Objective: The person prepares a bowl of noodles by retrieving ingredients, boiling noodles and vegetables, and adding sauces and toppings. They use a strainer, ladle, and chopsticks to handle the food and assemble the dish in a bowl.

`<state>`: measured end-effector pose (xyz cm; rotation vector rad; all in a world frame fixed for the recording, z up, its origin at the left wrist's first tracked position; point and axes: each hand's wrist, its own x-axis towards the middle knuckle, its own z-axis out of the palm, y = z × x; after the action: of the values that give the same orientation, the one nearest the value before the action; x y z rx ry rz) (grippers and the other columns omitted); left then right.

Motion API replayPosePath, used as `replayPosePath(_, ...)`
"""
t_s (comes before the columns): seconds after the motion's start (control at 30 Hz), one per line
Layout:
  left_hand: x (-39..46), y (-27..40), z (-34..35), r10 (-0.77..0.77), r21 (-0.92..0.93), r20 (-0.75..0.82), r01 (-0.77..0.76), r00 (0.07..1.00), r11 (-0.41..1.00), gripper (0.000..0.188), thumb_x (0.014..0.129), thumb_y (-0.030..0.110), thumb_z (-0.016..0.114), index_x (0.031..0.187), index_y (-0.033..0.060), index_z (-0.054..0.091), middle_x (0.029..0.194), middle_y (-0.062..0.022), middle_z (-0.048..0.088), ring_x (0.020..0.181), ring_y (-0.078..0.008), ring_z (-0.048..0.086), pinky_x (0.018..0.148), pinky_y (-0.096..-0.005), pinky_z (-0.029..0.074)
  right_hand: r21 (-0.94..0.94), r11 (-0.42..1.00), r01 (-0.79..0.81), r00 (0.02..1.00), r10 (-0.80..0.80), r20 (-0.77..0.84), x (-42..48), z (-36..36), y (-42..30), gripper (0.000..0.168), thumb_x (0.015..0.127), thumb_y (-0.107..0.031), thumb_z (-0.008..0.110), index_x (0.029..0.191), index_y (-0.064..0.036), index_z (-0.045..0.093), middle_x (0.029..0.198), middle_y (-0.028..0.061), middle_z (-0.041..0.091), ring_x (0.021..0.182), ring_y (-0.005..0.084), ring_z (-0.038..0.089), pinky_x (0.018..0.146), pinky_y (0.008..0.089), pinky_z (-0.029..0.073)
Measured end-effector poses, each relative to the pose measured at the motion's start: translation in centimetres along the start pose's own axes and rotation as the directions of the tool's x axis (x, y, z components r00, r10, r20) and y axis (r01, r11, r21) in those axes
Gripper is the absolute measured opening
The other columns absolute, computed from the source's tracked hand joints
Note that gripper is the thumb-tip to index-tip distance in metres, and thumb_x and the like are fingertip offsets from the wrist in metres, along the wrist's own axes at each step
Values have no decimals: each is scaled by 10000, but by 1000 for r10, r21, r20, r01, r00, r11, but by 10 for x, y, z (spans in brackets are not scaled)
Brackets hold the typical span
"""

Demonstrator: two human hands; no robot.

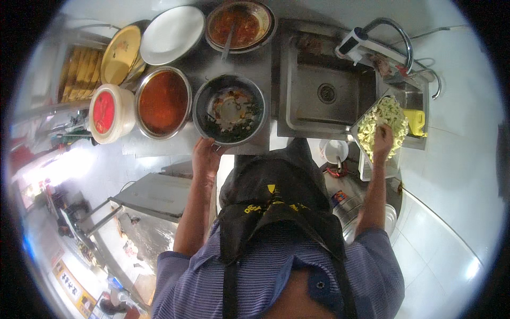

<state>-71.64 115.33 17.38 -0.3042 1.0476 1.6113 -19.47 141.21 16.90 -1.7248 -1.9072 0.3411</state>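
My left hand (pixel 206 156) grips the near-left rim of a deep metal mixing bowl (pixel 202 93) at the counter's front edge. Chopped greens (pixel 239 133), pale bits and a reddish-brown seasoning lie inside the bowl. Off to the right, my right hand (pixel 383 140) reaches down into a heap of pale green shredded vegetable (pixel 384 113). Its fingertips are partly hidden there, so whether they hold any shreds is unclear. The heap rests in a tray-like container at the sink's right side, above a white perforated basket (pixel 364 169).
A stainless sink (pixel 310 79) with a faucet (pixel 406 44) stands between my hands. Around the bowl are a pot of red oil (pixel 163 105), a sauce basin with a ladle (pixel 239 26), a white plate (pixel 173 36) and a red-lidded tub (pixel 104 111). A yellow jug (pixel 416 123) stands far right.
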Motion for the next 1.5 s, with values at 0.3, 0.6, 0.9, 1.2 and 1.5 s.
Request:
replayPosePath(0.3,27,-3,-28,269,781,321,-414,908,466,214,926,67,505,1098,-53,547,1014,-117,591,926,-269,627,857,-451,561,-45,997,64,998,-65,-27,8,-22,6,305,951,-166,576,1204,5,600,1093,154,661,971,247,643,823,342,510)
replayPosePath(0.6,-19,14,-52,-80,34,99,77,992,996,239,969,170,498,1108,-14,562,1211,-193,600,1103,-333,612,921,-445,533,141,990,10,856,-81,511,83,131,-324,319,968,-274,548,1092,-6,669,855,77,694,704,154,628,646,303,489)
replayPosePath(0.9,-79,-24,-119,92,-107,-208,-116,974,988,314,951,182,486,1145,-61,527,1177,-232,593,1053,-379,623,850,-474,557,-227,939,259,800,-77,595,187,230,-382,385,912,-331,595,1017,27,691,996,239,688,937,388,670,832,467,516)
replayPosePath(1.2,-97,-62,-97,136,-129,-183,-161,974,978,333,954,286,542,1127,6,591,1188,-179,618,1099,-346,604,909,-477,501,-303,937,173,824,30,565,205,245,-384,281,885,-216,601,1027,2,707,1079,245,676,1047,379,654,878,466,525)
replayPosePath(1.5,-98,-72,-91,163,-119,-172,-185,971,975,353,956,295,534,1144,1,582,1210,-184,607,1116,-336,592,928,-477,484,-336,880,336,803,-81,591,193,245,-397,317,886,-183,599,1151,-23,666,1136,217,665,1060,357,650,897,455,524)
